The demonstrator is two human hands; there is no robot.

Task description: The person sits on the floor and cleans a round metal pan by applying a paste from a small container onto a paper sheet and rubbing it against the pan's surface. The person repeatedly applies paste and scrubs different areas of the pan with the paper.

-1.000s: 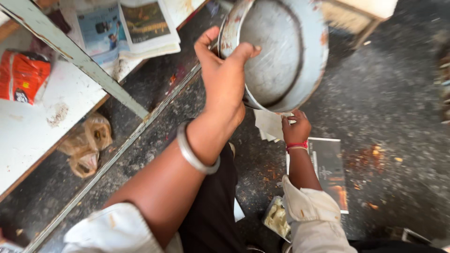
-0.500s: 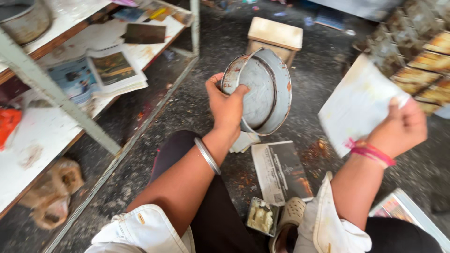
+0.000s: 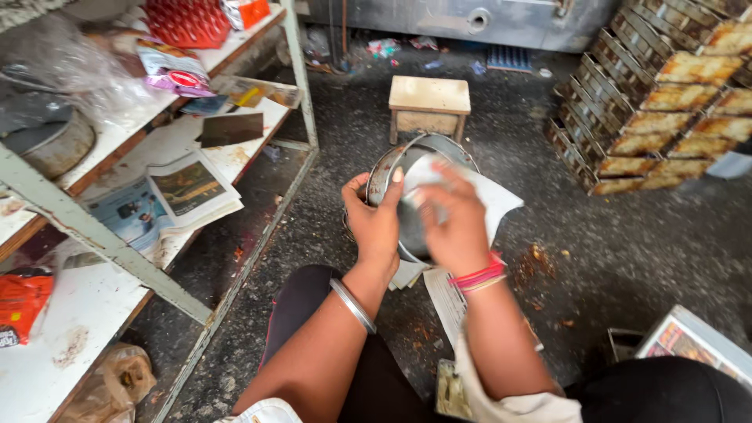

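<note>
A person sits low over a dark, dirty floor and holds a round metal pan up in front of them. The pan is tilted on its edge, with its open side facing the person.

The left hand grips the left rim of the pan. Its fingers curl over the rim and hold it tight. A silver bangle sits on that wrist.

The right hand is inside the pan, pressed on a white sheet of paper. The paper sticks out past the right side of the pan. The fingers of this hand look blurry, so I cannot tell if they grip the paper or just press flat on it. Pink and red bands go round that wrist.

Just behind the pan, a small wooden stool stands on the floor. Far to the right of the pan, dark metal trays are stacked high, and some have golden brown slabs in them. To the left of the pan stands a white metal shelf. An open magazine lies on it, with a dark flat card further back. Another grey round tin sits on the upper shelf. Below the pan, near the person's knees, more paper lies on the floor.
</note>
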